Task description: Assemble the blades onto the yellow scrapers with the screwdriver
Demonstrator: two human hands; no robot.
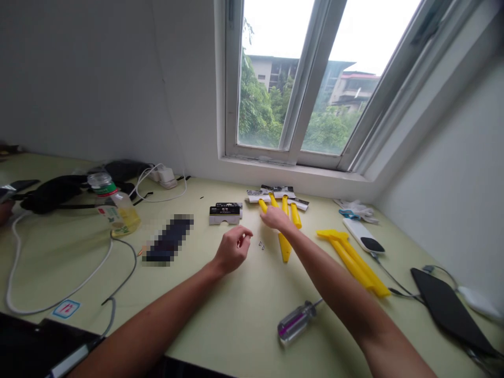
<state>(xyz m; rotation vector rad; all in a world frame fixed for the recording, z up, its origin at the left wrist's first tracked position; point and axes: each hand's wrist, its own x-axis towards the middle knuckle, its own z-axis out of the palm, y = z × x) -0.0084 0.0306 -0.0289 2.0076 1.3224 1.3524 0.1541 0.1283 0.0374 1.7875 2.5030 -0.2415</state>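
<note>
My left hand [233, 248] is above the table with its fingers curled and thumb near the forefinger. Whether anything small is inside it, I cannot make out. Close to its right lie several tiny metal screws [261, 245]. Farther forward, my right hand [274, 218] has its fingers closed at the lower end of a long yellow plastic piece [262, 203]; the fingertips are partly hidden. More yellow pieces [285, 206] fan out beside it, their far ends on black-and-white printed cards [277, 191]. A pointed yellow piece [284, 248] lies under my right wrist.
A clear-handled screwdriver [294, 321] lies below my right forearm. To the right are yellow handle-like pieces [356, 260], a white device [363, 235] and a black phone [452, 310]. Leftward are a small black-and-white box [225, 213], a pixelated dark object [169, 239], a bottle [114, 205] and cables.
</note>
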